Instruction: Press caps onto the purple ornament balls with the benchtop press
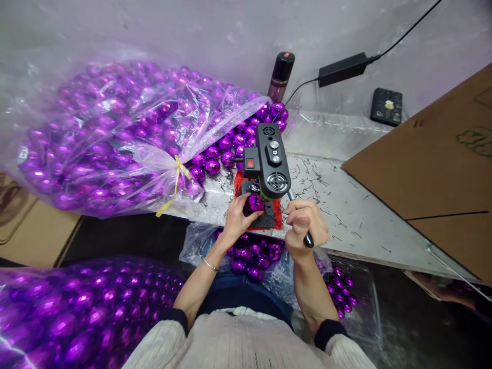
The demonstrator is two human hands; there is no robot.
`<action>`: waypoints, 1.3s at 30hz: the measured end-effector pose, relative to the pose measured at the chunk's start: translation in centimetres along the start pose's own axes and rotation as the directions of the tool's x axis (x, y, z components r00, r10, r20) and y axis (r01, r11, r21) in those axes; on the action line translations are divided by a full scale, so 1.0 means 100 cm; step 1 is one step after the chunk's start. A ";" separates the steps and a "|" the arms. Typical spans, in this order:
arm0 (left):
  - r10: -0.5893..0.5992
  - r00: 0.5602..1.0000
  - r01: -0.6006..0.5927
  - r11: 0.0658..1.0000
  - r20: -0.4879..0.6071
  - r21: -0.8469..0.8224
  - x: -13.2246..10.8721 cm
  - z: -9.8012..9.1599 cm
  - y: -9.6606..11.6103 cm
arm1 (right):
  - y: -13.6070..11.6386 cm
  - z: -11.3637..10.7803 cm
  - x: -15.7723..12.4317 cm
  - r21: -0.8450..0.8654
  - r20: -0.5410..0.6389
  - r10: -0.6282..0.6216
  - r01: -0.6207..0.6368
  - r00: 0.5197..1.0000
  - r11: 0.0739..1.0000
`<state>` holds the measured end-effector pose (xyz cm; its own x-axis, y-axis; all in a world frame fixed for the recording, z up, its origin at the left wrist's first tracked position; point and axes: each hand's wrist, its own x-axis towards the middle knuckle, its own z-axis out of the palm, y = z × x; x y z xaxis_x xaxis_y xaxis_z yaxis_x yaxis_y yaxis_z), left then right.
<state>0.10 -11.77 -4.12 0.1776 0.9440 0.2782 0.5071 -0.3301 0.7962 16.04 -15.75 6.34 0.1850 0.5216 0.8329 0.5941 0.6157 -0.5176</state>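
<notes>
A shiny purple faceted bauble (255, 203) is held in my left hand (239, 219), between thumb and fingers, beneath the head of a black hand-lever machine (273, 161). The machine has vents, silver buttons and a red switch, and its base sits on a red mat (277, 212). My right hand (305, 224) is wrapped round the lever (308, 240), whose black tip sticks out below the fist. More purple baubles (243, 251) lie in clear plastic on my lap, just below the table edge. Loose baubles (226, 143) cluster left of the machine.
A large tied clear bag (115, 138) of baubles fills the left of the table; another bag (96, 312) lies below. A spray can (281, 77), power adapter (343, 69) and dark box-like device (386, 106) stand behind. A carton (430, 169) leans right. Small dark pins (346, 220) litter the table.
</notes>
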 end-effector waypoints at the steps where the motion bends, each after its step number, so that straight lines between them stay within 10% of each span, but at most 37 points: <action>1: 0.014 1.000 -0.014 1.000 -0.009 -0.001 0.000 0.001 -0.002 | 0.000 0.000 0.000 -0.001 0.001 -0.001 0.001 1.000 1.000; 39: -0.024 0.999 0.026 0.991 0.023 -0.127 -0.002 0.019 -0.016 | 0.032 0.015 -0.047 0.017 -0.092 -0.085 0.087 0.992 0.996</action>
<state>0.88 -11.45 -6.46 0.1847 0.9513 0.2470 0.4000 -0.3023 0.8652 15.91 -15.36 0.54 0.2052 0.4111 0.8882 0.5942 0.6687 -0.4468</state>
